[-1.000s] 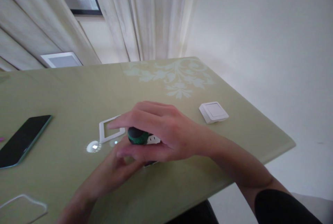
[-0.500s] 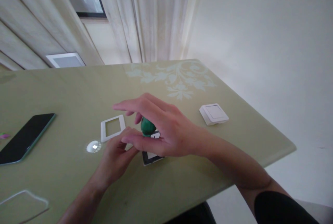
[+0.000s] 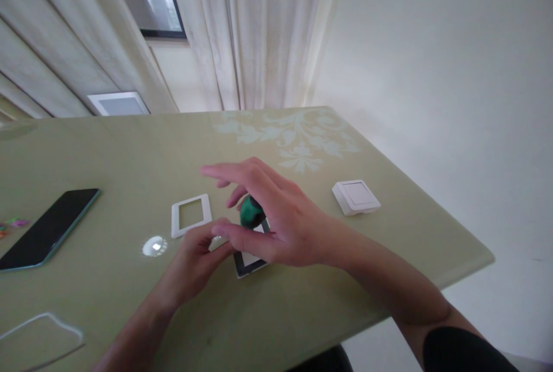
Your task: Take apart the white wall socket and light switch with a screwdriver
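My right hand [image 3: 280, 219] curls round a screwdriver [image 3: 250, 213], whose rounded green-and-black handle end shows between the thumb and the bent fingers. Its index finger is stretched out to the left. The screwdriver's shaft and tip are hidden below the hand. Under it lies a light switch base [image 3: 251, 262], white with a dark border, partly covered by my right hand. My left hand [image 3: 196, 259] pinches the base's left edge, its fingertips partly behind my right thumb. Just beyond my left hand is a white switch frame [image 3: 176, 221], lying flat.
A white wall switch [image 3: 356, 196] sits on the table [image 3: 129, 153] to the right. On the left lie a black phone [image 3: 52, 228], small coloured pieces [image 3: 17, 223] and a thin white loop [image 3: 47, 315]. Light reflects off the tabletop. A wall borders the right side; curtains hang behind.
The screwdriver handle has turned and now shows a black patch. My right hand has shifted slightly right with it. The whole view has moved a little; my left hand stays at the base.
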The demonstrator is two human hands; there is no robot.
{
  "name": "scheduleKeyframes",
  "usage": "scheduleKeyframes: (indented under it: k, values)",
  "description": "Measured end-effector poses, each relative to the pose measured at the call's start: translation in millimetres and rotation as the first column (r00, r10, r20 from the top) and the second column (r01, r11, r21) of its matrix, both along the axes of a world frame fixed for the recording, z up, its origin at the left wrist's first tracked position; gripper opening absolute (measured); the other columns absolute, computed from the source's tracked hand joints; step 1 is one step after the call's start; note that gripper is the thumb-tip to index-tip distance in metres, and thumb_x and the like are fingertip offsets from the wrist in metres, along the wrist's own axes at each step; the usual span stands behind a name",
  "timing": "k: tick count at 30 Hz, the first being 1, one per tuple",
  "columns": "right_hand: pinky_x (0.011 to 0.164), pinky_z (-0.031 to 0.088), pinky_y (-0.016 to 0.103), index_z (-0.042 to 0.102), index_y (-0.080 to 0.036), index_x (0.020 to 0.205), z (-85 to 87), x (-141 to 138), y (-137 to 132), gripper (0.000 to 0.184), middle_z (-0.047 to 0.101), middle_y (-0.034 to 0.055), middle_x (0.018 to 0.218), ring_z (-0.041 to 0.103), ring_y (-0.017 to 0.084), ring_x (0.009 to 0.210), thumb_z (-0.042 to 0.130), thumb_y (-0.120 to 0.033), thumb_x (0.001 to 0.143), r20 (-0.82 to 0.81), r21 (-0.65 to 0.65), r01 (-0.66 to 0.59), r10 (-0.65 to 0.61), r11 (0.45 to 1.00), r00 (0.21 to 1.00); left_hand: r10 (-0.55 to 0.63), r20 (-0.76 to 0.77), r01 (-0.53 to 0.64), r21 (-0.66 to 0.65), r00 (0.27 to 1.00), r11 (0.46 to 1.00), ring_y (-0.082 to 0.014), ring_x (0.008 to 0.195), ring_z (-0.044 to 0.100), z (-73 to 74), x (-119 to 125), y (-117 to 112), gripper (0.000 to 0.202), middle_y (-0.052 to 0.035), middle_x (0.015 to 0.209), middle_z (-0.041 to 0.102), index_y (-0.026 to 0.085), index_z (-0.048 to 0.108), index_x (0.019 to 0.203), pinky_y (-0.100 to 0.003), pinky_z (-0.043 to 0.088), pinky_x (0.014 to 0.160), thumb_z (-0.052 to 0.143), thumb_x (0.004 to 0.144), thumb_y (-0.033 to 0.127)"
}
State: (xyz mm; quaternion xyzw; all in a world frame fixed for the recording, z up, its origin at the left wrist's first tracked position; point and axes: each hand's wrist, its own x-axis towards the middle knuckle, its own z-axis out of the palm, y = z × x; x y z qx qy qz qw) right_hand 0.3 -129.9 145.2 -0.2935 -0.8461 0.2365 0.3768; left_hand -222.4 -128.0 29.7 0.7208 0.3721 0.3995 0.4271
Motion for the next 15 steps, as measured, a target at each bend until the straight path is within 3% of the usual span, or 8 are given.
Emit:
scheduleKeyframes:
  k: [4,10,15]
  values:
    - [0.104,0.058,0.036,0.044,-0.022,0.159,-2.6,-0.3,1.2,0.065,0.07,0.0068,0.133,0.071,0.019,0.108,0.073,-0.03,0.101,0.051,-0.024,0.071,-0.069,0.997,0.996,0.056,0.074,-0.055,-0.018,0.996,0.998,-0.0163,0.071,0.07,3.5,8.9,-0.3,0.018,0.0025,0.076,0.077,0.022,0.077,0.079,-0.023,0.058,0.065,0.085,0.09,0.034]
    - [0.102,0.059,0.037,0.045,-0.026,0.156,-6.9,-0.4,3.7,0.055,0.073,0.0058,0.127,0.073,0.021,0.107,0.065,-0.034,0.105,0.048,-0.037,0.004,-0.002,0.999,0.999,-0.018,0.004,0.018,0.034,1.0,0.999,-0.0176,0.072,0.072,5.8,2.3,-2.3,0.017,0.0012,0.076,0.075,0.022,0.076,0.083,-0.024,0.059,0.065,0.074,0.097,0.03]
    - [0.103,0.06,0.036,0.048,-0.026,0.156,-3.1,0.1,-0.2,0.06,0.073,0.0071,0.13,0.073,0.021,0.11,0.071,-0.035,0.102,0.003,-0.026,-0.017,0.017,1.0,1.0,0.059,-0.013,-0.058,0.022,0.998,0.998,-0.0165,0.065,0.067,9.8,5.5,-1.1,0.022,0.0029,0.067,0.071,0.02,0.073,0.073,-0.023,0.055,0.06,0.078,0.093,0.03]
